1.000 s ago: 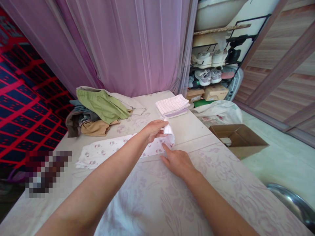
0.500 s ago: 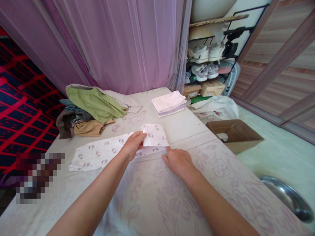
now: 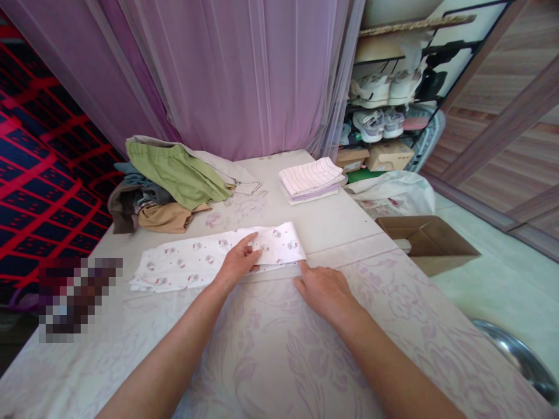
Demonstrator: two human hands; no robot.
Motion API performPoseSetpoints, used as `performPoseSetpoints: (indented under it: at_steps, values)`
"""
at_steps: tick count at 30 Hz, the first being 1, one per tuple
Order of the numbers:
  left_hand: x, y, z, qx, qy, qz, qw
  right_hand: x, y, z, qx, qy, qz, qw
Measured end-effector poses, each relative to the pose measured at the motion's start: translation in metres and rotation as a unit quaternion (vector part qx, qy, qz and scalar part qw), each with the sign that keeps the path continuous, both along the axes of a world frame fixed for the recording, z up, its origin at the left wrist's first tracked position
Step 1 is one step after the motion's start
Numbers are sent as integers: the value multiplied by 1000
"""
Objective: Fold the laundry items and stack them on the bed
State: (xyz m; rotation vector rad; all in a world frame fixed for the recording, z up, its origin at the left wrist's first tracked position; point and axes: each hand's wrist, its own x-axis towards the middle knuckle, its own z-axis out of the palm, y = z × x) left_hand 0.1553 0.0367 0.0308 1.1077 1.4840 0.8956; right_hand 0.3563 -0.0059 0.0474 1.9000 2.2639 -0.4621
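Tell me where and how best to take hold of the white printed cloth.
I'd pinch the white printed cloth by its folded right end, both layers together, coming from the right. It lies flat and doubled over there, so the fold should give a neat edge. The right hand is right at that end, while the left hand lies farther left.

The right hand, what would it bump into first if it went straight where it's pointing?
The right hand would first meet the white cartoon-print cloth, at its near right corner. It seems to touch there, though any tiny gap is hard to see.
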Motion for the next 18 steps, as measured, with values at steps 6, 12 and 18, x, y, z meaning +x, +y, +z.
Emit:
performPoseSetpoints:
  at_steps: [6,12,18]
  values:
    - [-10,-4,-7,18,91,-42,995,3,1,4,7,-12,11,1000]
    - [-13,-6,-9,47,197,-75,976,4,2,5,7,-19,5,1000]
    - [-13,-6,-14,73,228,-65,969,8,4,13,29,-16,10,999]
